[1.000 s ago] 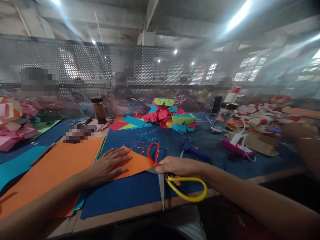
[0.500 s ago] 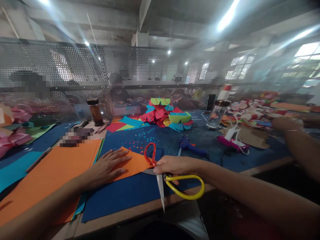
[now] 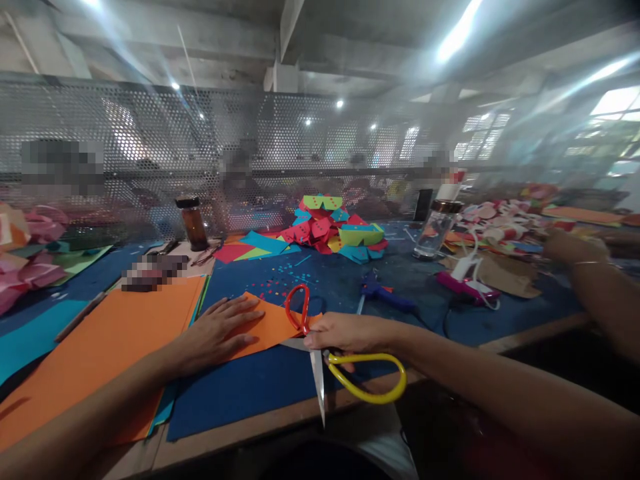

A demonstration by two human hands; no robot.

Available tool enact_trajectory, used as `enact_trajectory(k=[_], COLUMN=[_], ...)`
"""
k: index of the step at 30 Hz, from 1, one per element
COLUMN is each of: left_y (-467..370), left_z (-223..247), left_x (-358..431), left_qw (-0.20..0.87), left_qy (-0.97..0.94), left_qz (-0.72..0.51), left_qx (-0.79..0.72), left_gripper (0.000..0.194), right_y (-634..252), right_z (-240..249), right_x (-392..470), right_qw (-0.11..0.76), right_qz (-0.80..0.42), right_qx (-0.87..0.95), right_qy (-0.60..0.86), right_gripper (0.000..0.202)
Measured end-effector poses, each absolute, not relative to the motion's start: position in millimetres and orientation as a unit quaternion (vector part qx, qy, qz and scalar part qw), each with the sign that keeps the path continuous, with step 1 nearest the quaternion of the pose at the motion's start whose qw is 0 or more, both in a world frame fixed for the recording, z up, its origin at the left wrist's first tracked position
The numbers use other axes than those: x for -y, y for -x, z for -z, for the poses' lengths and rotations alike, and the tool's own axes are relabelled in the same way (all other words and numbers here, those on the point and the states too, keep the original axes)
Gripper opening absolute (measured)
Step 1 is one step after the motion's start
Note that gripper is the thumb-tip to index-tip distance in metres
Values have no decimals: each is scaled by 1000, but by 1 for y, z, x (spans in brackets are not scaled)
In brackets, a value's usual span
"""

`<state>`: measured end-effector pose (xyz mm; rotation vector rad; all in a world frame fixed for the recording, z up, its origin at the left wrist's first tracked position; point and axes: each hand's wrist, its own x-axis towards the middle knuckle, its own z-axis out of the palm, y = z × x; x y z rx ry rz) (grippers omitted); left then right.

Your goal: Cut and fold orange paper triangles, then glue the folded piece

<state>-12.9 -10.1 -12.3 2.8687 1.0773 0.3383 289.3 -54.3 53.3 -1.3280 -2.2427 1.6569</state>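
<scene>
My left hand (image 3: 220, 333) lies flat with fingers spread on an orange piece of paper (image 3: 267, 325), pressing it to the blue mat. In my right hand (image 3: 340, 333) is a pair of scissors (image 3: 317, 380) with one red and one yellow handle loop. The blades are spread: one points down past the table's front edge, and the other lies flat along the paper's right end. My thumb rests near the pivot, with the other fingers mostly hidden beneath. Small blue and red paper bits (image 3: 280, 283) lie just beyond the orange piece.
Left of the mat lies a stack of orange sheets (image 3: 120, 347). Folded colourful paper masks (image 3: 325, 227) are piled at the back. A blue glue gun (image 3: 387, 293), a clear bottle (image 3: 434, 230) and a magenta power strip (image 3: 467, 288) sit rightward. Another person's arm (image 3: 600, 287) reaches in at right.
My right hand and the scissors have shifted slightly left along the orange paper, and the red loop leans further left. My left hand stays in place on the paper.
</scene>
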Motion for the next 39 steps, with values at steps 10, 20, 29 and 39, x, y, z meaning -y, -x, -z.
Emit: enact_trajectory(k=[10, 20, 29, 39], left_y=[12, 6, 13, 14], left_z=[9, 9, 14, 17], left_x=[12, 12, 8, 6], left_qw=[35, 18, -6, -9], left_qy=[-930, -930, -920, -921], left_qz=[-97, -101, -87, -103], left_qx=[-353, -354, -381, -376], left_gripper=[47, 45, 46, 46], right_y=[-282, -288, -285, -283], right_z=[-53, -55, -50, -53], right_x=[57, 52, 48, 52], right_qw=[45, 35, 34, 25], right_qz=[-524, -533, -535, -546], right_qx=[724, 714, 713, 713], right_qy=[447, 453, 452, 440], right_gripper=[35, 34, 34, 33])
